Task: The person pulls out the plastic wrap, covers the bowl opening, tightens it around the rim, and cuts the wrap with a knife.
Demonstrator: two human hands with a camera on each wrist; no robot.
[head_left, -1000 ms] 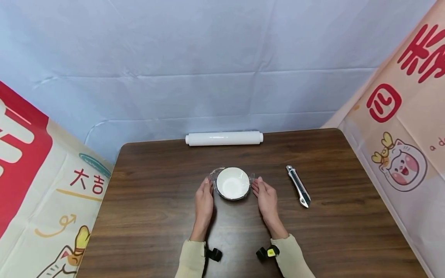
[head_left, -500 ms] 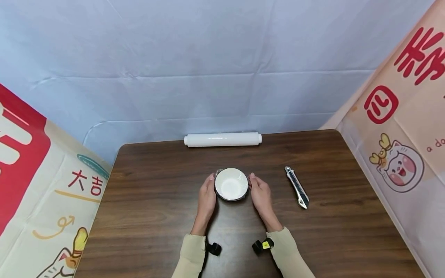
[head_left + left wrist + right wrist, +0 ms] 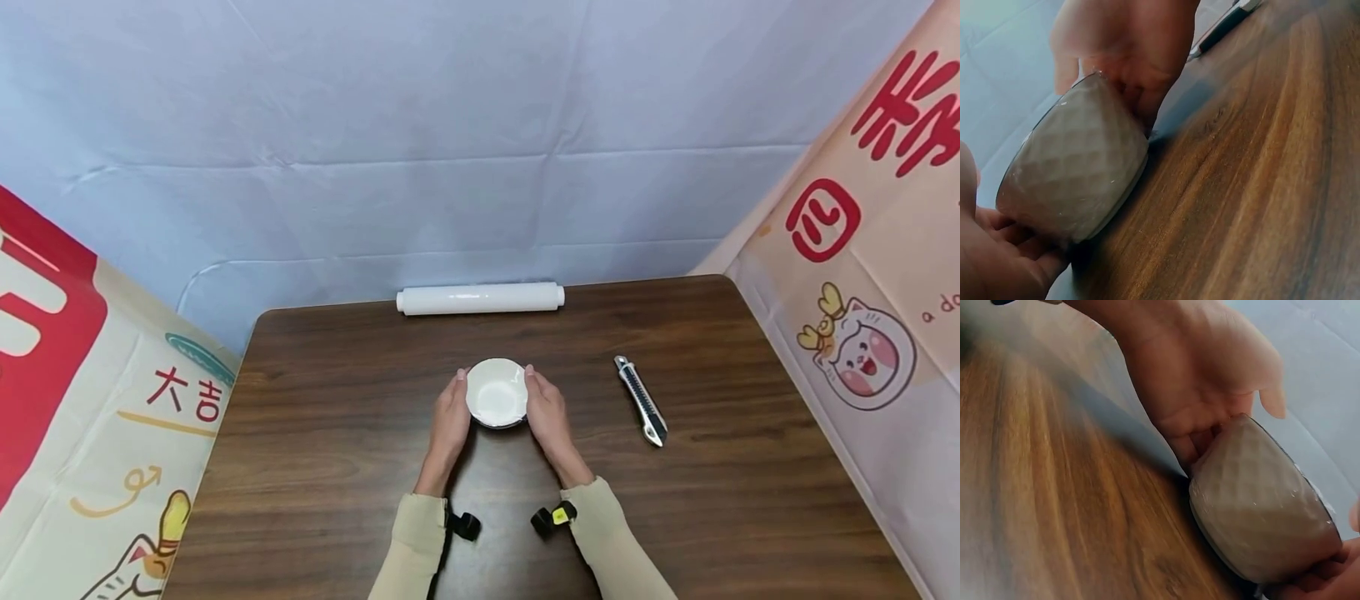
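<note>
A small white bowl (image 3: pixel 497 393), dark at its rim, is held upright in the middle of the table between both hands. In the left wrist view the bowl (image 3: pixel 1079 156) shows a quilted, diamond-patterned outer wall with glossy clear plastic film over it. My left hand (image 3: pixel 450 423) grips the left side, its thumb near the rim and its fingers bent along the lower wall. On the right side my right hand (image 3: pixel 551 421) holds it the same way, its fingers curled against the film. The bowl's base sits close over the wood in the right wrist view.
A white roll (image 3: pixel 480 299) lies along the far edge of the brown wooden table (image 3: pixel 322 467). To the right of the hands rests a utility knife (image 3: pixel 641 402) with a silver and black handle. Pale cloth (image 3: pixel 390 125) hangs behind, and printed banners flank both sides.
Both hands have moved inward from the loose film edges at the sides and now grip the bowl. The film edges that stuck out beside it are folded in against its wall.
</note>
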